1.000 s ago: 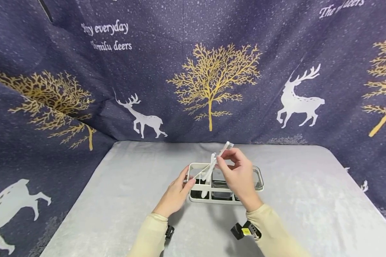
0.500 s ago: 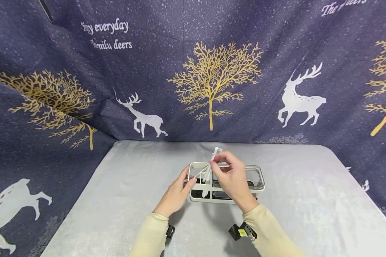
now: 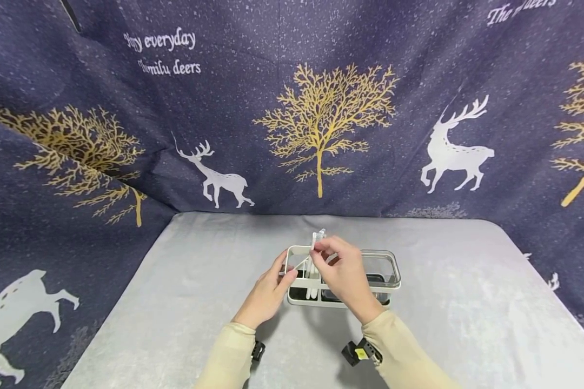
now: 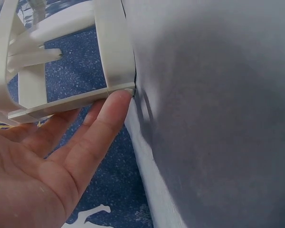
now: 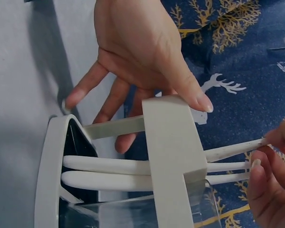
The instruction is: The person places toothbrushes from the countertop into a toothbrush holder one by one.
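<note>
A white toothbrush holder (image 3: 305, 282) with open compartments and a clear plastic part stands on the table. My left hand (image 3: 263, 298) holds its left end, thumb at the upper band and fingers along the side; in the left wrist view a fingertip (image 4: 116, 105) lies at the holder's lower corner. White toothbrushes (image 5: 109, 180) stand in the holder, two rounded handle ends showing low inside. Above the upper band my right hand (image 3: 343, 273) pinches a white toothbrush (image 3: 314, 240) near its head. Fingers hide part of the brushes, so I cannot tell if more than one is held.
The holder's clear section (image 3: 382, 266) extends to the right, beyond the right hand. Pale grey cloth covers the table (image 3: 467, 302). A dark blue curtain (image 3: 282, 178) with deer and trees hangs behind it.
My right hand has moved left and slightly down with the toothbrush, which has gone from slanted to nearly upright beside another brush. The left hand stays on the holder's end.
</note>
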`<action>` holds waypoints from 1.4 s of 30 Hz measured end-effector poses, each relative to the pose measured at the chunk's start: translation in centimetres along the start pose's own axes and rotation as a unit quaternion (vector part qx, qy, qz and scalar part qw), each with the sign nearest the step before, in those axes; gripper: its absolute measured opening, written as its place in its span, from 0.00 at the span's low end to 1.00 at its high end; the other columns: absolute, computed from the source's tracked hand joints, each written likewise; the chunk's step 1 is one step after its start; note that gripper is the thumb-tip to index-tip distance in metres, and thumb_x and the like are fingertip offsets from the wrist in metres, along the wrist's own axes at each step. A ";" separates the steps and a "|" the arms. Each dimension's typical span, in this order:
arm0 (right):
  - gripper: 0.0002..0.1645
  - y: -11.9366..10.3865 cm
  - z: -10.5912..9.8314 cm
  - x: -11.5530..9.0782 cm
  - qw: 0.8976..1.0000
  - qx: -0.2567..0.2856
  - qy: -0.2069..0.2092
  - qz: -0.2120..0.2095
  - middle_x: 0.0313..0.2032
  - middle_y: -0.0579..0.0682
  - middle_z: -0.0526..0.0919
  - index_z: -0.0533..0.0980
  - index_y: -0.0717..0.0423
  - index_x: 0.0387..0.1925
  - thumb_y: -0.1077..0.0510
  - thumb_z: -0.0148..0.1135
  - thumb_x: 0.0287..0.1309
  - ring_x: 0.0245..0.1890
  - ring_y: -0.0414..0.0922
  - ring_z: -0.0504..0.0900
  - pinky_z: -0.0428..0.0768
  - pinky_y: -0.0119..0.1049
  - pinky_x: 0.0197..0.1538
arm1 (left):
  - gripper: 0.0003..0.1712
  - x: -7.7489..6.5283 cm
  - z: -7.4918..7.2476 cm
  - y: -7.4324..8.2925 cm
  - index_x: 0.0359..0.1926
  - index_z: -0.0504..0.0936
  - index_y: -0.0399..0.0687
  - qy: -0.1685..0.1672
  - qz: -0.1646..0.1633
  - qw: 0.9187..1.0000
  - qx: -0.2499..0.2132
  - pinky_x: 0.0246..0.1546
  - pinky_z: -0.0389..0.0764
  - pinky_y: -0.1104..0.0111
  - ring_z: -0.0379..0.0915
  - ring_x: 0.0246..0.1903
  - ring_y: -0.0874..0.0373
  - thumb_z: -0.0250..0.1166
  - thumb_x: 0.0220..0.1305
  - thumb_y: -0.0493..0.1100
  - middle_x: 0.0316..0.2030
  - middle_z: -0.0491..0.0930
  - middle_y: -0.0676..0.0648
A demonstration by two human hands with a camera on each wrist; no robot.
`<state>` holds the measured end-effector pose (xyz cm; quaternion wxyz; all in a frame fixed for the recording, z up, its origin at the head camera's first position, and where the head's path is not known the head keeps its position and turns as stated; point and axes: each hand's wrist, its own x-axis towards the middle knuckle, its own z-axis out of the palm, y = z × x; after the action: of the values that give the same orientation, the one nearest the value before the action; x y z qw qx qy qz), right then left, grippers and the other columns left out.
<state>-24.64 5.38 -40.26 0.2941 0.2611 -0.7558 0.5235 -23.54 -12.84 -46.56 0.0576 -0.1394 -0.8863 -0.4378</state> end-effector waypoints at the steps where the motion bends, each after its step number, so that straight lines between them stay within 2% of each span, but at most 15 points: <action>1: 0.07 0.1 0.1 -0.1 1.000 -0.009 -0.003 -0.001 0.25 0.43 0.79 0.79 0.56 0.25 0.70 0.66 0.45 0.21 0.38 0.75 0.75 0.28 0.20 | 0.34 0.0 0.0 0.0 0.69 0.52 0.60 0.001 0.000 1.000 0.001 0.48 0.72 0.60 0.74 0.43 0.61 0.43 0.65 0.64 0.49 0.75 0.52; 13: 0.06 0.2 0.7 -0.7 0.995 -0.091 -0.030 0.003 0.24 0.40 0.79 0.80 0.53 0.25 0.66 0.67 0.44 0.14 0.31 0.71 0.70 0.24 0.17 | 0.36 0.0 0.1 -0.1 0.69 0.50 0.62 -0.001 -0.009 1.000 0.003 0.49 0.71 0.62 0.74 0.43 0.62 0.42 0.64 0.66 0.50 0.75 0.52; 19: 0.06 0.3 0.8 -0.9 0.994 -0.102 -0.039 0.023 0.24 0.39 0.79 0.80 0.52 0.25 0.66 0.66 0.45 0.15 0.31 0.71 0.70 0.24 0.18 | 0.36 0.0 0.2 -0.2 0.69 0.51 0.60 0.001 -0.005 1.000 0.007 0.49 0.71 0.61 0.74 0.43 0.61 0.42 0.65 0.65 0.51 0.75 0.51; 29: 0.05 0.0 1.0 -0.9 0.990 -0.135 -0.042 0.009 0.25 0.39 0.79 0.81 0.52 0.26 0.65 0.65 0.44 0.17 0.29 0.71 0.71 0.24 0.21 | 0.35 -0.1 0.2 -0.3 0.69 0.50 0.62 0.004 -0.006 1.000 0.011 0.49 0.72 0.61 0.74 0.44 0.60 0.41 0.65 0.66 0.50 0.75 0.51; 42: 0.04 -0.2 1.2 -0.9 0.986 -0.160 -0.027 0.024 0.23 0.36 0.78 0.81 0.51 0.25 0.63 0.65 0.43 0.17 0.30 0.72 0.71 0.25 0.21 | 0.35 -0.1 0.3 -0.2 0.69 0.50 0.63 0.007 -0.006 1.000 0.005 0.48 0.72 0.60 0.74 0.44 0.59 0.42 0.65 0.66 0.50 0.75 0.50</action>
<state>-24.03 4.22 -41.13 0.2992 0.2067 -0.8437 0.3950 -23.53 -12.77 -46.91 0.0614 -0.1305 -0.8891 -0.4344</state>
